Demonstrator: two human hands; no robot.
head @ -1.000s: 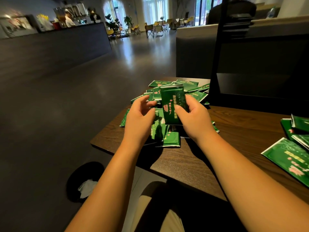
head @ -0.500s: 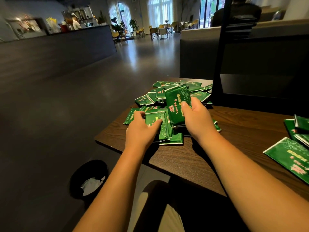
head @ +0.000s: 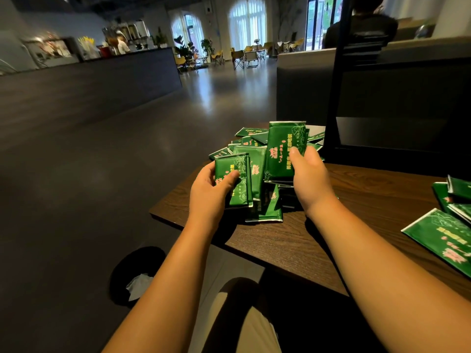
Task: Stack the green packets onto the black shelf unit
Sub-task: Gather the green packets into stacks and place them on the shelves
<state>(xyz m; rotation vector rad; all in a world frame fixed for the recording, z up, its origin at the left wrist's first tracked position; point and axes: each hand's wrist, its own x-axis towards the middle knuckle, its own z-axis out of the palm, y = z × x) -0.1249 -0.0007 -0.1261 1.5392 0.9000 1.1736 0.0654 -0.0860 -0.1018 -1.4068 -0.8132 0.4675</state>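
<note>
The green packets [head: 269,208] lie in a loose heap on the near left corner of the bench [head: 305,238], directly in front of the person. Two lots are lifted off it.

The right hand [head: 309,179] grasps a raised packet [head: 284,151], thumb across its face; edges below suggest more packets behind it, number uncertain. The left hand [head: 207,193] grasps a smaller packet [head: 235,182], thumb on the front and fingers behind. Both stand with the long axis roughly upright, tops leaning away.

The black shelf unit [head: 395,133] stands forward and to the right of the hands, just beyond the heap. The right hand is the nearer, so its load probably goes first, laid flat onto the low board.

Against half a second ago, the left hand has left the heap, where it was pressing down, and now carries its packet clear. The right hand's load stands higher.

Further packets [head: 443,235] lie well apart at the right edge. A bin [head: 137,273] sits on the floor.
</note>
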